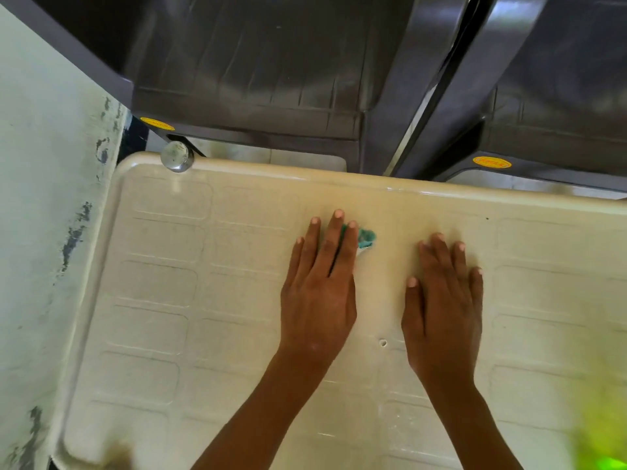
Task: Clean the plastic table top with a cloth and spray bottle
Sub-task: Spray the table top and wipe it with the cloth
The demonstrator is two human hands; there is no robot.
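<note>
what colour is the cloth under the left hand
The small cloth is teal green with a white edge, peeking out from under the left hand; head view.

light: soft, even | glare: table [237, 300] far rim | blur: lower corners | edges: wide-angle bend

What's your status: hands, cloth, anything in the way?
Left hand flat, pressing teal cloth on table top. Right hand flat beside it, empty. Shiny metal object at far-left edge.
</note>
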